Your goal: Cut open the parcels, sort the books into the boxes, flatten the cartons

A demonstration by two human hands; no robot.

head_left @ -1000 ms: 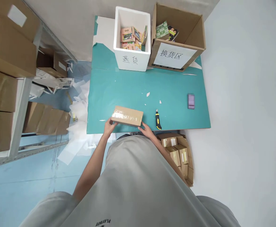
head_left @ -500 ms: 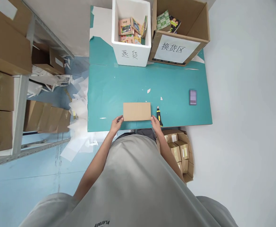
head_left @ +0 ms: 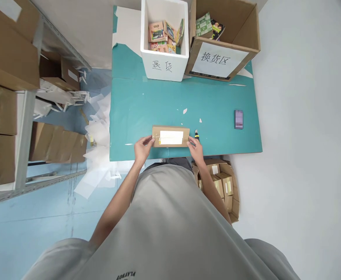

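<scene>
A small cardboard box (head_left: 156, 142) with a white label across its visible face is held between my two hands near the front edge of the green-topped table (head_left: 135, 105). My left hand (head_left: 143, 149) grips its left end, fingers closed on the corner. At the opposite end, my right hand (head_left: 195, 149) pinches the box's right side. Just beyond the right fingers lies a black and yellow utility knife (head_left: 196, 135), its handle mostly covered by that hand.
A white foam box (head_left: 166, 67) and a large cardboard carton (head_left: 194, 58), both holding books, stand at the table's back. A phone (head_left: 238, 119) lies on the right. Shelving (head_left: 27, 128) with cartons is at left; a carton of small boxes (head_left: 235, 202) sits below the table's right front.
The box has been turned so that a labelled, taped face shows instead of a plain one. Both hands have shifted slightly forward, and the right now covers most of the knife.
</scene>
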